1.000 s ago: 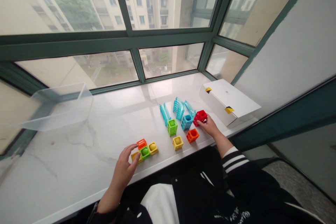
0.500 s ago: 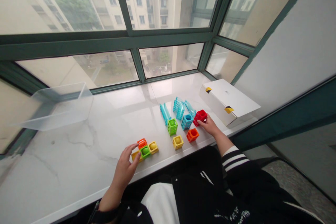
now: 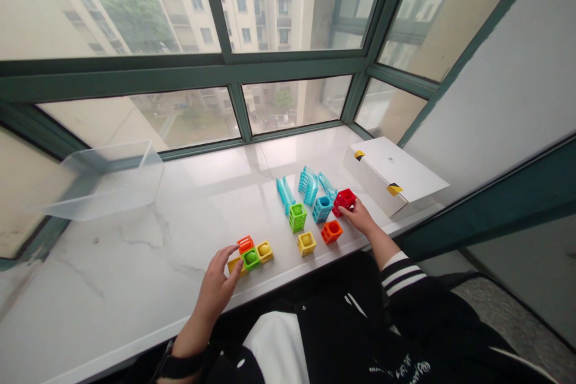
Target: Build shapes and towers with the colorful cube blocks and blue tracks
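My right hand (image 3: pixel 359 216) is closed on a red cube block (image 3: pixel 344 200), with the thumb on its near side. A blue block (image 3: pixel 321 209) and an orange-red block (image 3: pixel 332 231) stand just left of that hand. My left hand (image 3: pixel 219 282) has thumb and fingers apart around the left end of a flat cluster of blocks. In this cluster a green block (image 3: pixel 251 258) sits between a yellow block (image 3: pixel 264 251) and another yellow one (image 3: pixel 234 265), partly hidden by the thumb. An orange block (image 3: pixel 245 244) adjoins the green one behind.
Another green block (image 3: pixel 297 218) and a yellow block (image 3: pixel 306 243) stand mid-counter. Behind them lie translucent blue track pieces (image 3: pixel 308 185). A clear plastic bin (image 3: pixel 103 192) sits at the left, a white box (image 3: pixel 396 168) at the right. Windows border the marble counter (image 3: pixel 148 276).
The view has shifted very slightly. Both hands keep their places at the blocks, and nothing else has visibly moved.
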